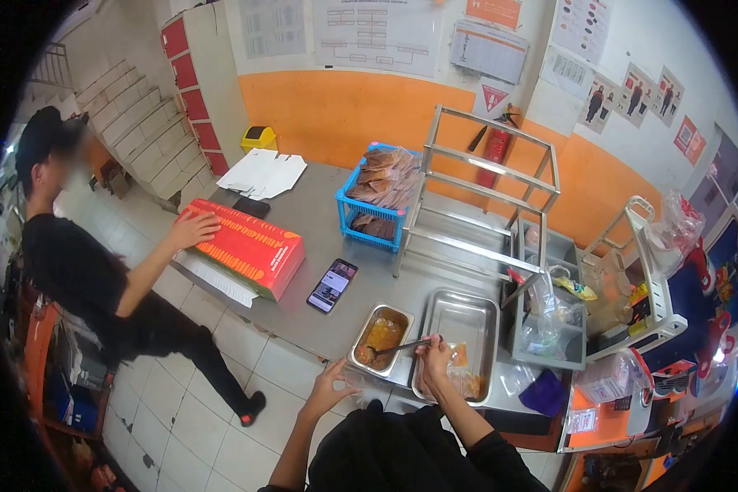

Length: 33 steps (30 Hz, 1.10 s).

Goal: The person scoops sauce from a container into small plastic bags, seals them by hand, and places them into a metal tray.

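Observation:
My right hand is closed round the handle of a black ladle. The ladle's bowl rests in a small steel pan holding orange-brown sauce. My left hand is just left of the pan, its fingers curled at what looks like a clear plastic bag, only faintly visible. Under my right forearm, a larger steel tray holds clear bags of orange sauce, partly hidden by the arm.
A phone lies behind the pan. A blue basket of brown packets stands near a metal rack. Grey bins and a purple cloth are right. A person at left touches a red box.

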Available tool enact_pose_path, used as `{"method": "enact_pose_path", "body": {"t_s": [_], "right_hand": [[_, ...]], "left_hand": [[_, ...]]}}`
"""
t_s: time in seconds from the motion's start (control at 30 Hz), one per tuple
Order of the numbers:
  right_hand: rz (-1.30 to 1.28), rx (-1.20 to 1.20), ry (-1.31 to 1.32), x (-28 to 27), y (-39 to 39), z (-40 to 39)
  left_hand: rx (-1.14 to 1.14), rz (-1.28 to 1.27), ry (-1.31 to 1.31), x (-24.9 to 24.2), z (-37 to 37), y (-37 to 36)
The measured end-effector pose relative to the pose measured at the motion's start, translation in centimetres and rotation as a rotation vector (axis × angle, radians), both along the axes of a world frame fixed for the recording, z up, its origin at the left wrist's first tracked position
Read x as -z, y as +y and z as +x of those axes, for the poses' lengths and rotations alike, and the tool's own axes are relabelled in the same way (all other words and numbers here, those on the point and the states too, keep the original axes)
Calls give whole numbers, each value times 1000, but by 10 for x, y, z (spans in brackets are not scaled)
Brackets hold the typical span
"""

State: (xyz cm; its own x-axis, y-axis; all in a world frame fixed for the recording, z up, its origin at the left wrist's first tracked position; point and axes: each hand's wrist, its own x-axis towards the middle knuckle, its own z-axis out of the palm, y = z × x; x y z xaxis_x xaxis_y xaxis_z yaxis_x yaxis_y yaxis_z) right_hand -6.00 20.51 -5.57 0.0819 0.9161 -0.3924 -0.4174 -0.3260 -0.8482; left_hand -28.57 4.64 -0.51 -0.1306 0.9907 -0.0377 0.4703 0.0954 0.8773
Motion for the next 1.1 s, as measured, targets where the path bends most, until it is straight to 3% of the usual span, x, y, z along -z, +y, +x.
{"method": "enact_pose_path", "body": {"t_s": [0.2,0.4,0.5,0.63,0.77,1.1], "right_hand": [[-175,60,196,36,6,12],[-221,-68,327,47,2,36],[-72,-45,356,41,-19,42],[-16,-84,383,5,-48,48],[18,-126,356,-8,-69,50],[85,-240,290,-5,-68,43]], "left_hand": [[-27,-6,-30,-3,-4,-3],[-120,-6,-182,-9,-7,-8],[-148,-30,-231,-10,-7,-10],[-45,29,-129,0,-4,-12],[-27,-35,-198,0,3,-10],[-5,-33,-212,-2,4,-7]]}}
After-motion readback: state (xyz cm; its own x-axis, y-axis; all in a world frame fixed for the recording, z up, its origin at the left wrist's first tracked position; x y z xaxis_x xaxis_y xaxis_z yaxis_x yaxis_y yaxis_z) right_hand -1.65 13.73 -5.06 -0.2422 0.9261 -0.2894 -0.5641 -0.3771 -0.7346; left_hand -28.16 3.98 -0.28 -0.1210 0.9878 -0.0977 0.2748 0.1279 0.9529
